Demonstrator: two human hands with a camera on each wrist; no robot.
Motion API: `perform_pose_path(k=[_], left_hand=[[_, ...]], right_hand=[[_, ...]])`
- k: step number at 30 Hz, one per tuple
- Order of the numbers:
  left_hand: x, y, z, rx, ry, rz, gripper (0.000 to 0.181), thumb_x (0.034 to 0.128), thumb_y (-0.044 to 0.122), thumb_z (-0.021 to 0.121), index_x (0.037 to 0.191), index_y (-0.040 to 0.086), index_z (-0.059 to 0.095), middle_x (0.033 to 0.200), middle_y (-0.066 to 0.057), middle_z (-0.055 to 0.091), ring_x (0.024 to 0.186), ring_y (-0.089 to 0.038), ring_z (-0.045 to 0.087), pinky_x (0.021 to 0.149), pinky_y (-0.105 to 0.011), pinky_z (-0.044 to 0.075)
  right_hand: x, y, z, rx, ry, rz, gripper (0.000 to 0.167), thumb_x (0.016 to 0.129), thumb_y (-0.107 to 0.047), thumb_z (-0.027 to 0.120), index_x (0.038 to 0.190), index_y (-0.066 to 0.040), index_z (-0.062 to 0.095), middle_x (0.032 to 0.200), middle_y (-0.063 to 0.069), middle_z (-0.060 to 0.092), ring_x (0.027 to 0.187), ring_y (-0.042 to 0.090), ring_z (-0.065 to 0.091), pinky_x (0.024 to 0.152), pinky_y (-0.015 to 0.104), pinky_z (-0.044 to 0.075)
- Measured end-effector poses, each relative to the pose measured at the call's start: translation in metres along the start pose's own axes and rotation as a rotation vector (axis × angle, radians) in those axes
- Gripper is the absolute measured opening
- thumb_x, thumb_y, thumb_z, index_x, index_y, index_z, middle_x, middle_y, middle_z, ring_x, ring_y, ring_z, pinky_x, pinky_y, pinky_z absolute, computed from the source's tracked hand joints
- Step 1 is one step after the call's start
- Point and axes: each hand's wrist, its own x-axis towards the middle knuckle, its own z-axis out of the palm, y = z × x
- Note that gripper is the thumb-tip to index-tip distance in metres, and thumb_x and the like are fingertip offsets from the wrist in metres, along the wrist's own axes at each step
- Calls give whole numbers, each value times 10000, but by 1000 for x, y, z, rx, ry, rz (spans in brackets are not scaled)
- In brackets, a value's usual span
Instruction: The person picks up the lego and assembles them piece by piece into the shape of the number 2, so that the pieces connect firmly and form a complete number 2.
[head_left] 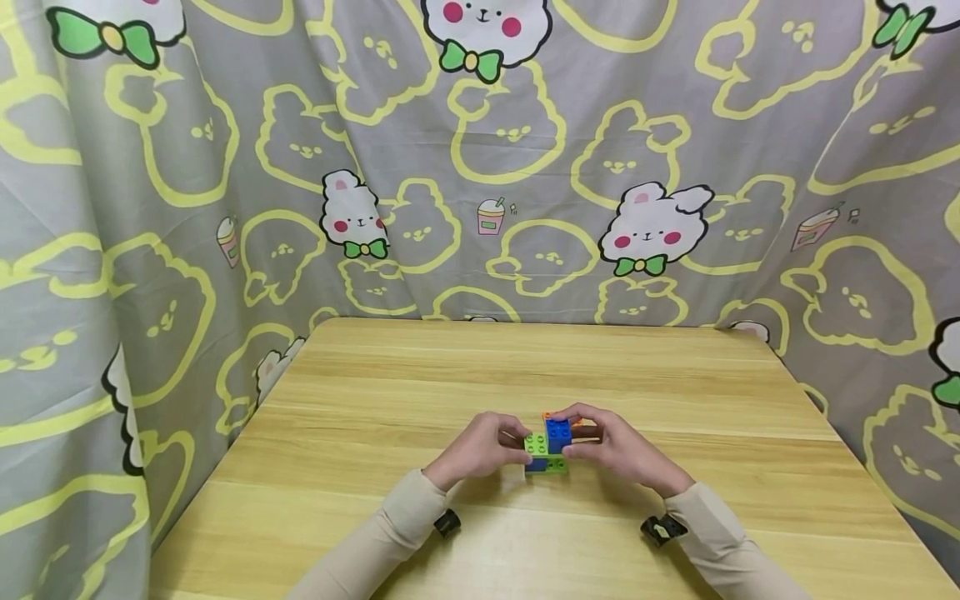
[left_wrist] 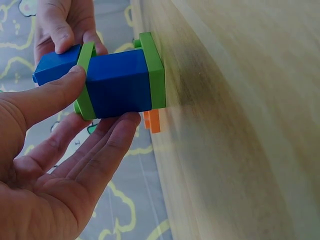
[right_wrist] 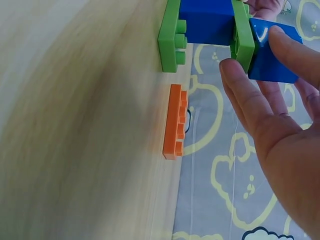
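Standing about midway between the left and right edges of the wooden desk (head_left: 375, 375), a brick stack (left_wrist: 120, 85) is held from both ends. Wide stretches of wood are seen toward each side edge and toward the far edge, which is backed by a patterned curtain (head_left: 420, 150). On the stack's far-edge side, an orange plate (right_wrist: 172, 122) is laid flat, studs up. The upper green plate (head_left: 536, 444) is pinched by the left hand (head_left: 480, 448), its thumb set on the near side. The upper blue brick (head_left: 559, 440) is gripped between the right hand's (head_left: 626, 450) thumb and fingers. Both forearms are angled inward.
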Motion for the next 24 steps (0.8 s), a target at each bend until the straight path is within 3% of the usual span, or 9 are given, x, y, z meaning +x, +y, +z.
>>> perform_pose_path(k=[17, 24], left_hand=[[0, 1, 0, -7, 1, -10, 234, 862, 82, 824, 1078, 40, 743, 1091, -104, 758, 982, -247, 742, 849, -364, 607], [0, 1, 0, -1, -3, 1, 230, 866, 85, 821, 1079, 43, 743, 1109, -100, 754, 993, -243, 739, 845, -347, 607]], right_hand=[[1, 1, 2, 4, 41, -20, 390, 922, -132, 772, 1293, -181, 662, 1256, 81, 637, 1121, 296, 599, 973, 331, 551], [-1, -2, 3, 26, 6, 7, 369, 939, -150, 756, 1283, -174, 624, 1380, 117, 580, 1231, 362, 596, 988, 355, 554]])
